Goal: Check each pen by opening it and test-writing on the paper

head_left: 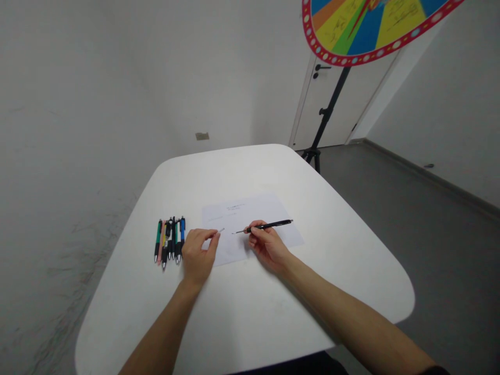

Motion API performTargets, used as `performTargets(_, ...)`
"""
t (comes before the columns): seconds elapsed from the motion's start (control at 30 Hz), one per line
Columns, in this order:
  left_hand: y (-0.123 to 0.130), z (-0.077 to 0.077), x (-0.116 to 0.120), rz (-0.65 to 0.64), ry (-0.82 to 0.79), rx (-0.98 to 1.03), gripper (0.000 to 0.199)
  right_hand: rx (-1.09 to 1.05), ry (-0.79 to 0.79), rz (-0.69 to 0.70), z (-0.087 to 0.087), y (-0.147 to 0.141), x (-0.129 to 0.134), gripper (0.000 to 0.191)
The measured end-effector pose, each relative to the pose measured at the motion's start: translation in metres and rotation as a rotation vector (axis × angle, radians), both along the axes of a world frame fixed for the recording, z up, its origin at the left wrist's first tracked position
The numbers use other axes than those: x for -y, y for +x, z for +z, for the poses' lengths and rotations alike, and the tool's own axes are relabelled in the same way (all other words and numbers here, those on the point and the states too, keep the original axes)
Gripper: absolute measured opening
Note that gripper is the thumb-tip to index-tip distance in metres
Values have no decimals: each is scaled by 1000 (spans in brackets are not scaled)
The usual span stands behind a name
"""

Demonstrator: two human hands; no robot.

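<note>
My right hand (267, 249) grips a black pen (278, 223) by its front end, and a thin refill (239, 232) sticks out bare toward the left. Between the thumb and index finger of my left hand (200, 255) is a small, thin, pale piece (221, 230), too small to make out fully. Both hands hover at the near part of a white sheet of paper (269, 205), with a gap between the refill's tip and the pale piece. A few lines of faint writing (233, 207) show on the sheet.
Several pens (170, 242) in mixed colours lie side by side left of my left hand. All this is on a white table (312, 286) with rounded corners. Beyond it stand a colourful prize wheel (363, 31) on a black stand (332, 101) and a door (344, 112).
</note>
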State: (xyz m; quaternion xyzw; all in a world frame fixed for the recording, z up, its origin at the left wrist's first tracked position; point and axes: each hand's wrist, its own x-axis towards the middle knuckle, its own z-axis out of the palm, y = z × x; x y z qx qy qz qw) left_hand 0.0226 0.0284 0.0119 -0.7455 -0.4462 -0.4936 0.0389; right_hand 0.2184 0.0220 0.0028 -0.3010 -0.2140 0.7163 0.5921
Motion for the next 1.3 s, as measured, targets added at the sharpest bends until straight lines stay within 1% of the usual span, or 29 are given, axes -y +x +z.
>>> performTargets(0.13,-1,-6,-2,75,47,-234,8,-1,-2,-4,-1,-1,0,22)
performTargets(0.3,8,-11,0,177,-25,-544,13,-1,-4,-5,0,-1,0,22)
performTargets(0.43,10,-11,1,242,-114,-657,15,7,-16,-1,0,-1,0,23)
performTargets(0.57,10,-11,1,273,-166,-712,16,10,-5,-1,0,-1,0,22)
performTargets(0.77,11,-16,-1,262,-109,-679,22,14,-13,-6,0,-1,0,22)
performTargets(0.87,10,-18,-2,244,-114,-636,23,15,-11,-11,0,-1,0,22)
performTargets(1.0,4,-19,-4,228,-141,-554,19,12,-17,-22,-1,-1,0,21)
performTargets(1.13,-3,-16,-7,229,-128,-438,15,18,-32,-29,0,-2,0,23)
performTargets(1.2,-4,-12,-7,189,-127,-339,14,26,-34,-23,1,-2,0,23)
performTargets(1.3,0,-6,-3,20,-148,-176,10,36,-21,-15,2,-2,1,23)
